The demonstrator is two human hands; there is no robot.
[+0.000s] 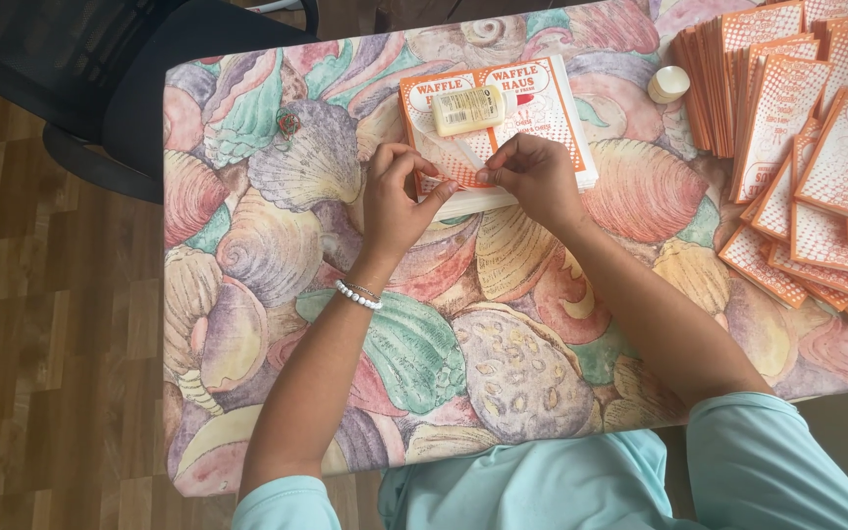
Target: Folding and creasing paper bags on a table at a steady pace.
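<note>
A stack of flat orange-and-white printed paper bags (542, 108) lies at the far middle of the table. A small pale yellow glue bottle (467, 109) rests on its side on top of the stack. My left hand (397, 201) and my right hand (532, 177) both pinch the near edge of the topmost bag, fingertips close together. A beaded bracelet (358, 294) circles my left wrist.
Many more orange-and-white bags (817, 147) are piled and fanned out at the right of the table. A small round cream cap (668, 83) lies beside them. The tablecloth (277, 226) has a seashell pattern. A dark office chair (120, 79) stands at the far left on the wood floor.
</note>
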